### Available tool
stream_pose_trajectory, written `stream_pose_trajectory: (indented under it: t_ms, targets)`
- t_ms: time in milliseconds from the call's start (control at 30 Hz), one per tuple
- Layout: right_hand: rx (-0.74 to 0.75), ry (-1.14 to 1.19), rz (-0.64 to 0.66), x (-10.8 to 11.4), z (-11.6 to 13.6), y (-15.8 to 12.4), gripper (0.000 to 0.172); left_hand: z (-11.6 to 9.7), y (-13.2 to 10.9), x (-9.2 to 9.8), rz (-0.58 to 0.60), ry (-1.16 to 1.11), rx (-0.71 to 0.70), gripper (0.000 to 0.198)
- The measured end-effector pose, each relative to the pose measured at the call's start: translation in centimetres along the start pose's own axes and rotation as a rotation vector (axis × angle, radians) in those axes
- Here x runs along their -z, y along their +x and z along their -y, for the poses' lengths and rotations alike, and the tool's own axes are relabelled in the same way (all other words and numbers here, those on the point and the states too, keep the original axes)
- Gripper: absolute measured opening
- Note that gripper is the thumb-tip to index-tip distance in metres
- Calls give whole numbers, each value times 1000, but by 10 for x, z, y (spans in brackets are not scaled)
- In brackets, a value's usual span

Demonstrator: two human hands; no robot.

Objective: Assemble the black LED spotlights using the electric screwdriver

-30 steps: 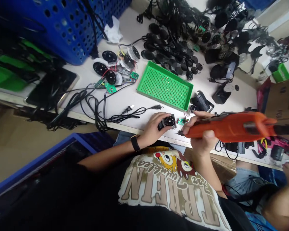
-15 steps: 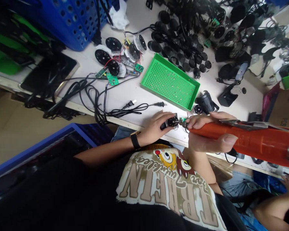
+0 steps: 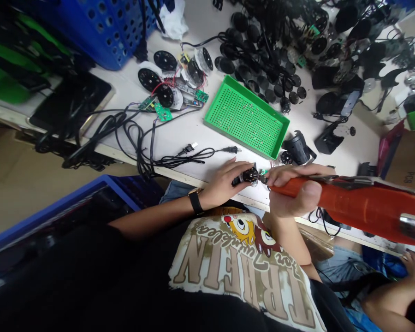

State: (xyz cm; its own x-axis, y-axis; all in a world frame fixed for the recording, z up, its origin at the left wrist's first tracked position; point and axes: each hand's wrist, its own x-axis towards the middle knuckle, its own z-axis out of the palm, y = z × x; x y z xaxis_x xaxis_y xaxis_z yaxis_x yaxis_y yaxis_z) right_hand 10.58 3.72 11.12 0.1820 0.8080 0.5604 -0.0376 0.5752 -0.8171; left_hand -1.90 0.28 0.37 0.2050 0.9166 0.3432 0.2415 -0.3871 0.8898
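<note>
One black round-faced part is pinched in the left hand, at the near edge of the white table; thumb and fingers are parted only enough to span it. A dark-banded watch circles that wrist. The right hand is wrapped firmly around the front end of an orange power tool, whose body runs off to the right. Its narrow metal tip points at the part and appears to touch it, though the spot is too small to be certain. Just beyond the right fingertips a bit of green board shows. Past both hands lies a green perforated tray with small metal pieces scattered inside, and near its right corner stands a black housing. Two black plugs, one nearer the left hand than the other, lie with their cords on the table. Farther left, wired assemblies sit beside a blue basket.
</note>
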Motion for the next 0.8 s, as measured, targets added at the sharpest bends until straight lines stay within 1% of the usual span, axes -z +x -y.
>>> stream_pose_trajectory:
  t_ms: [67,167,333,433,533,700,800]
  targets:
    - [-26,27,19,-3,0,1,16,1,-1,-1,-12,10,-4,48]
    - [-72,44,18,-5,-1,3,20,2,-2,-3,-26,17,-10,48]
    - [-93,-9,-35,-1,1,5,20,1,-1,-3,-31,43,6,48]
    - [-113,-24,-73,2,4,5,23,-2,1,-1,-23,67,18,48]
    - [-77,19,-108,6,7,5,22,-8,5,4,-38,96,-4,47]
    - [11,80,-115,13,12,6,22,-23,11,12,-60,147,-63,42]
    - [60,59,-173,16,15,16,25,-26,23,21,-60,119,-64,42]
